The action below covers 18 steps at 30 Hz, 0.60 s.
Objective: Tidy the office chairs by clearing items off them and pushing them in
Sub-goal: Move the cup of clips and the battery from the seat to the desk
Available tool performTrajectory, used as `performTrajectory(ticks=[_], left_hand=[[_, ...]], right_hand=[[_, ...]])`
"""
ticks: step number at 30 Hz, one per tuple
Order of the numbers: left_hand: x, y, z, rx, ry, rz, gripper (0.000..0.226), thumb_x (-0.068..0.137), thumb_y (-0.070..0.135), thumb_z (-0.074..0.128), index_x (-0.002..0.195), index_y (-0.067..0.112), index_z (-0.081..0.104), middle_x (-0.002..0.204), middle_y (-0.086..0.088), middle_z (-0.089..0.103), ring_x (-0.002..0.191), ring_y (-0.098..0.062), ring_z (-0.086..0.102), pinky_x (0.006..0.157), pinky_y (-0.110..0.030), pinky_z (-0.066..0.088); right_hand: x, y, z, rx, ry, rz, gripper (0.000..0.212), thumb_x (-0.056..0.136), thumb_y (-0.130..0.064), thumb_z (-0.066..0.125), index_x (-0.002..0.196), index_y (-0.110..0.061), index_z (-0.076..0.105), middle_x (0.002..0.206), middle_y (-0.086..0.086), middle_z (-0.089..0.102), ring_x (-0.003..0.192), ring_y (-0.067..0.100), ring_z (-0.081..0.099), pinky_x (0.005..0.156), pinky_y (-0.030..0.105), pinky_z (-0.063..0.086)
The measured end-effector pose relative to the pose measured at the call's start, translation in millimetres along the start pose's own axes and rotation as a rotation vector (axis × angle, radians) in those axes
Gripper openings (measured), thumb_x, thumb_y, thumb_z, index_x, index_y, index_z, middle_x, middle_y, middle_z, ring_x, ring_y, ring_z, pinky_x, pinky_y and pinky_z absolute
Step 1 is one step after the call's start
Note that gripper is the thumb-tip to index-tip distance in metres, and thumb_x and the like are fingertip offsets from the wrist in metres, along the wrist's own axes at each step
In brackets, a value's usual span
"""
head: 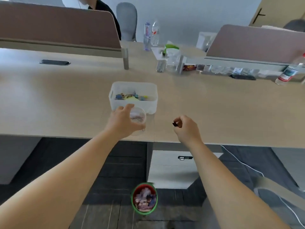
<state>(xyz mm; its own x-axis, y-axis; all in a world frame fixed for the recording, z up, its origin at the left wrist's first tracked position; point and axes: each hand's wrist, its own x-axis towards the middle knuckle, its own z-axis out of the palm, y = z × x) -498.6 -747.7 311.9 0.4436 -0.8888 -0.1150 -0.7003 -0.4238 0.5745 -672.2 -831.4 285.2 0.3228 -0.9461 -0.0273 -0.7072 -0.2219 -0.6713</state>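
Left fingers [122,109] wrap a clear cup [137,119]; right fingers [179,120] pinch a small dark clip [175,124].

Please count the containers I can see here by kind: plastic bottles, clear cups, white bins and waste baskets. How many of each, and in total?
Plastic bottles: 3
Clear cup, held in the left hand: 1
White bin of clips: 1
Green waste basket on the floor: 1
Total: 6
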Motion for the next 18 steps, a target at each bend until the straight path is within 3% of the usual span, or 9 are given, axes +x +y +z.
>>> performTrajectory(ticks=[6,10,13,18], left_hand=[[54,-25,-36,-0.065,0.088,-0.062,0.082,0.078,0.038,0.069,0.145,0.017,0.025,0.146,-0.015,0.035,0.134,-0.031,0.029,0.109,-0.040,0.028],[119,-34,-55,-0.048,0.102,-0.050,0.083,0.078,0.039,0.070,0.143,0.013,0.026,0.144,-0.016,0.034,0.132,-0.032,0.033,0.109,-0.038,0.031],[173,-41,-59,-0.008,0.019,-0.030,0.082,0.076,0.039,0.071,0.141,0.010,0.030,0.141,-0.016,0.032,0.126,-0.033,0.040,0.105,-0.039,0.039],[239,-55,-49,0.197,-0.168,0.028,0.084,0.076,0.038,0.070,0.142,0.010,0.026,0.140,-0.017,0.035,0.127,-0.034,0.040,0.105,-0.039,0.038]], right_hand=[[49,-36,27,0.028,-0.030,-0.048,0.021,0.086,-0.002,0.051,0.105,-0.002,0.060,0.109,0.016,0.064,0.085,0.019,0.048,0.072,0.025,0.036],[95,-59,44,0.059,-0.002,-0.032,0.022,0.086,0.000,0.052,0.106,-0.001,0.060,0.109,0.016,0.064,0.085,0.018,0.048,0.073,0.025,0.036],[133,-75,58,0.065,0.019,0.019,0.024,0.084,0.001,0.053,0.107,-0.001,0.060,0.107,0.016,0.064,0.085,0.019,0.049,0.073,0.025,0.037],[179,-94,78,0.045,0.025,0.057,0.025,0.085,0.000,0.054,0.109,-0.003,0.060,0.089,0.004,0.055,0.083,0.017,0.049,0.073,0.024,0.037]])
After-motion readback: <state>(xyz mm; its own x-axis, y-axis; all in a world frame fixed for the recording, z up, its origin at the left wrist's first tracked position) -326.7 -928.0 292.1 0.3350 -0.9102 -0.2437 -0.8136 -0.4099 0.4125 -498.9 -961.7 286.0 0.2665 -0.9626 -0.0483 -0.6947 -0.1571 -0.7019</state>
